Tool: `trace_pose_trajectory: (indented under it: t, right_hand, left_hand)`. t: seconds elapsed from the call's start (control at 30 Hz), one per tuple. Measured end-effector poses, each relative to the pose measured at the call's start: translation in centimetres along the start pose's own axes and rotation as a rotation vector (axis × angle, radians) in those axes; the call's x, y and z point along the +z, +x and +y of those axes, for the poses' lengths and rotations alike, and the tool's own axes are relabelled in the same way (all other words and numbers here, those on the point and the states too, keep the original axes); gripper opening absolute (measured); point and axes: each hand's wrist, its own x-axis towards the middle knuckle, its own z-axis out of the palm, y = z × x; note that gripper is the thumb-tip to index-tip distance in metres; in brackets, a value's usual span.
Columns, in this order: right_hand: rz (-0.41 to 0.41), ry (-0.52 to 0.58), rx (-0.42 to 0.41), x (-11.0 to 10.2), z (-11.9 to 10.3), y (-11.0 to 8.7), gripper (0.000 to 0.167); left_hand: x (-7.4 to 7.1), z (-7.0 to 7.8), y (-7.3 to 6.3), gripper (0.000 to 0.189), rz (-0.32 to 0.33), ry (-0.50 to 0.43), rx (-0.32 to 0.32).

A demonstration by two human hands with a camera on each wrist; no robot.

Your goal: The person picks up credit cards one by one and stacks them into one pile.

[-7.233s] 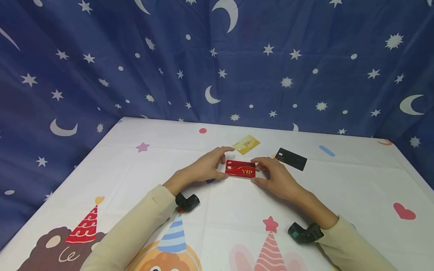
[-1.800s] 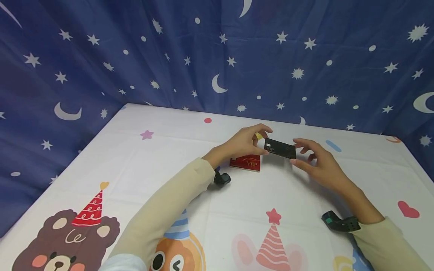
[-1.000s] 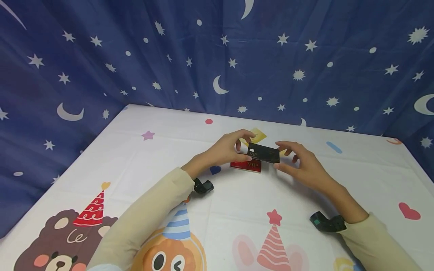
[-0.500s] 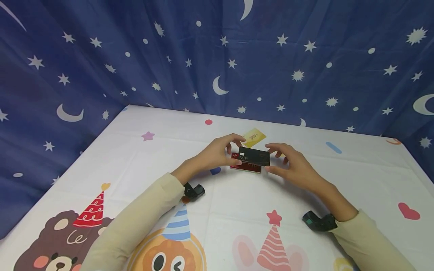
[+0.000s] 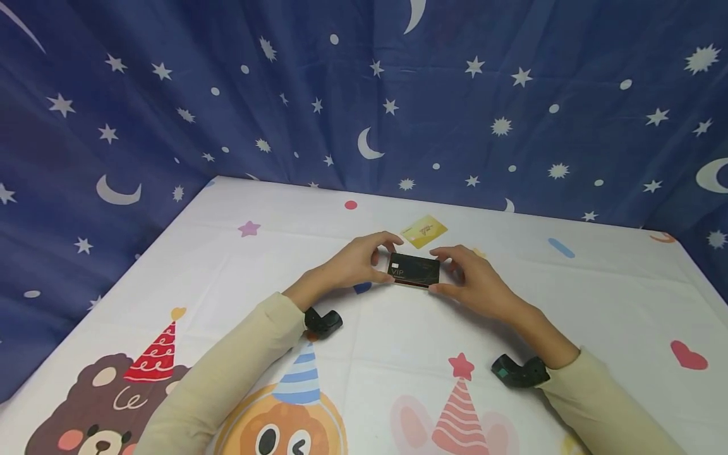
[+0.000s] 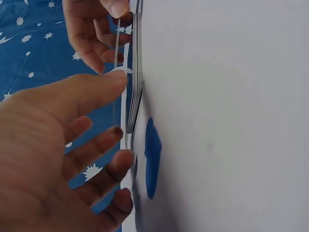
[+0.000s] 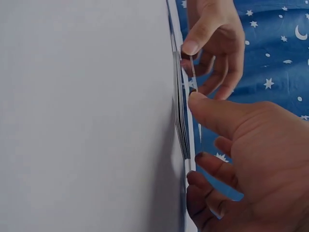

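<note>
A black VIP card is pinched at its two short ends between my hands. My left hand grips the left end with thumb and fingers, and my right hand grips the right end. Under it lies a stack of cards on the table. Both wrist views show a narrow gap between the held card's thin edge and the stack. The red card on top of the stack is almost wholly covered in the head view. Just behind the hands lies a yellow card, flat and untouched.
The table wears a white cloth printed with cartoon animals, party hats and small shapes. A dark blue curtain with moons and stars hangs behind it. A black camera sits on the left wrist, another camera on the right.
Earlier both hands held the red card at the stack while the black card lay to the right. Since then they have picked up the black card and carried it left and down over the red one.
</note>
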Motion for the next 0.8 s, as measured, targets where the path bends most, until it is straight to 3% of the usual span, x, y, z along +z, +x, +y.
trace_pose_trajectory:
  t: [0.8]
  right_hand:
    - [0.001,-0.051,-0.019,0.28,0.37,-0.05,0.059]
  left_hand:
    - [0.28,-0.23,0.09,0.067,-0.051,0.081,-0.044]
